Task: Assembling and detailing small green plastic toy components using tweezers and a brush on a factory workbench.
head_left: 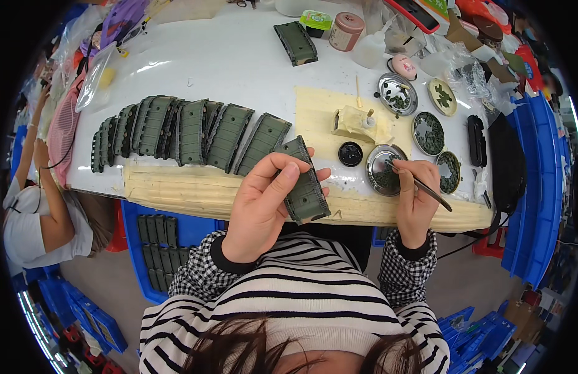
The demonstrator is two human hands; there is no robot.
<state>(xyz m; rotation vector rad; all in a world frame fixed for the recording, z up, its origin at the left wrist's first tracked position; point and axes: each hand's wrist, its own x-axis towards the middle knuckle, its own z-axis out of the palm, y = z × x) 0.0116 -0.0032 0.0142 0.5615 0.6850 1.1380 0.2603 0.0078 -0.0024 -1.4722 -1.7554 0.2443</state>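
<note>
At the left of the white tabletop [239,68], a row of dark green moulded plastic pieces [189,134] is seen leaning one against the next, like overlapping tiles. Just right of the row's end, one more green piece [308,187] is held above the tabletop's near edge by the left hand [261,206], whose grip is closed on it, the thumb laid across its upper face and the fingers wrapped behind. The piece is judged to be light and stiff, a hard shell with ribbed edges that should not flex; its long sides are the safest hold, so that any small details are not pressed. Further right, a round metal dish [382,171] of small dark green bits is seen, and the tip of thin tweezers [423,187] is dipped into it. The tweezers are pinched in the closed grip of the right hand [417,199]. The bits are judged tiny and easily dropped. More dishes of green bits [429,134] are set beyond, at the right.
</note>
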